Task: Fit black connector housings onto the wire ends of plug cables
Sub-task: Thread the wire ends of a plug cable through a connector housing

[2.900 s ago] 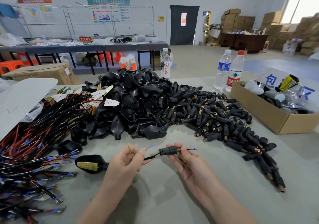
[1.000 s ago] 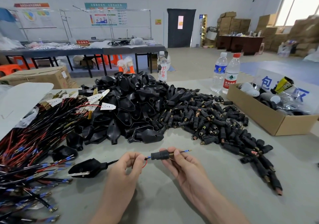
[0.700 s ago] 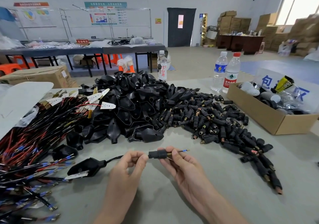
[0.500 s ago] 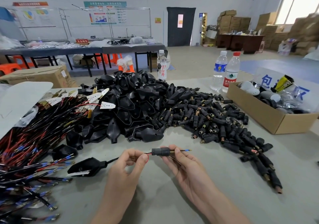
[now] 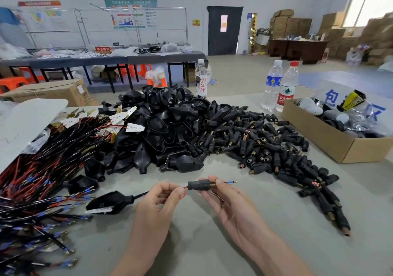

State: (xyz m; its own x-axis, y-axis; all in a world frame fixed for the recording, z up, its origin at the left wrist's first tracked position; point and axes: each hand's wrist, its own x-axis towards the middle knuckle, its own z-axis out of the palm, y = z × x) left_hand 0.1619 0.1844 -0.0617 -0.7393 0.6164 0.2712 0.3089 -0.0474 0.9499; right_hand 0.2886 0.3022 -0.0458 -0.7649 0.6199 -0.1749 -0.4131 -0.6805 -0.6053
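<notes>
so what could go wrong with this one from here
The red wire bows into a loop between the left hand and the housing; pushing harder may kink it. A thin wire runs outside under the housing, over the right hand, so it might get left out.

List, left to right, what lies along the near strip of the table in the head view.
wire bundle → plug cable → left hand → connector housing → right hand → trail of loose housings
</notes>
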